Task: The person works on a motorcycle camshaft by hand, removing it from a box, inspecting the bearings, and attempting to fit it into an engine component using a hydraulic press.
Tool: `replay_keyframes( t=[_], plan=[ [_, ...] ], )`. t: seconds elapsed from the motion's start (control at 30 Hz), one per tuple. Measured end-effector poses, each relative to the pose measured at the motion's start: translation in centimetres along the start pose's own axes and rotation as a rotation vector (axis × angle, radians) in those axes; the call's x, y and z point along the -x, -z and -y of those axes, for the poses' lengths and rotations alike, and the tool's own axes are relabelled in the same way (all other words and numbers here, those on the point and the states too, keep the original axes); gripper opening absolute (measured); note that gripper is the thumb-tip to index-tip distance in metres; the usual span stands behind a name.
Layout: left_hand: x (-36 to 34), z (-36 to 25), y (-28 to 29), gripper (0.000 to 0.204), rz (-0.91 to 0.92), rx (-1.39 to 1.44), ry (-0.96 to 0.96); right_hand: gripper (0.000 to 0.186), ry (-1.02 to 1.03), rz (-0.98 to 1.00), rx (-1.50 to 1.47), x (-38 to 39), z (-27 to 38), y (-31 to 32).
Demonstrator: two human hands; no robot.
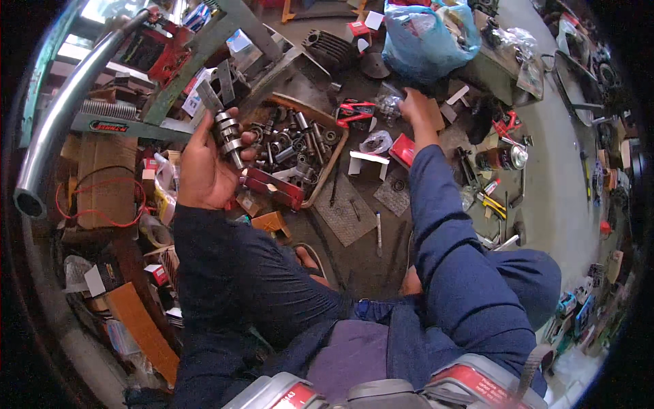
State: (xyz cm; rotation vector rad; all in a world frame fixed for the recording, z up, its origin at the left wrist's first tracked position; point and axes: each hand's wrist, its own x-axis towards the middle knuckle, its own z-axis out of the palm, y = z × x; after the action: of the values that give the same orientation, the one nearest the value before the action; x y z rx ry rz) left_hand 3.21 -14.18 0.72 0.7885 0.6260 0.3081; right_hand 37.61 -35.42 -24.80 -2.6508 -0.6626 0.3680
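Here, grasping 1 shaft (229, 136) in the left hand (208, 167) beside the tray (329, 172), with fingers curled round, likely for steadiness, and with the right hand (417, 109) at the clear bag (389, 101), cannot tell if gripping.

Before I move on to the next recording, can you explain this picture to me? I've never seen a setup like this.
There is no machine here: a seated person works with two bare hands. The single picture comes from a fisheye camera on their head, looking down, so straight edges bend near the rim. The left hand holds a shiny, stepped metal part. The right hand is at a clear plastic packet; whether it grips it, I cannot tell. Between the arms, a shallow tray holds loose metal parts. Around it lie a red box, a white pen and a bulging blue plastic bag.
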Motion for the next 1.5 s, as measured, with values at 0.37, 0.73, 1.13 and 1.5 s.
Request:
replay_keyframes(
  t=[0.37,0.73,1.13,1.5],
  plan=[
    [0.8,-0.2,-0.9,0.039,-0.086,0.001,-0.03,0.037,0.066,-0.031,-0.049,-3.3,-2.6,-4.7],
    [0.7,-0.1,0.2,0.044,-0.052,0.082,-0.027,0.035,0.001,-0.023,-0.043,-2.7,-2.0,-5.4],
    [0.7,0.4,-0.8,0.045,0.034,-0.055,-0.094,0.052,-0.15,0.084,-0.004,-4.0,-3.7,-2.8],
    [1.0,-1.0,-0.4,0.029,-0.155,0.18,0.019,0.043,0.034,-0.211,-0.109,-3.0,-1.8,-0.2]
  ],
)
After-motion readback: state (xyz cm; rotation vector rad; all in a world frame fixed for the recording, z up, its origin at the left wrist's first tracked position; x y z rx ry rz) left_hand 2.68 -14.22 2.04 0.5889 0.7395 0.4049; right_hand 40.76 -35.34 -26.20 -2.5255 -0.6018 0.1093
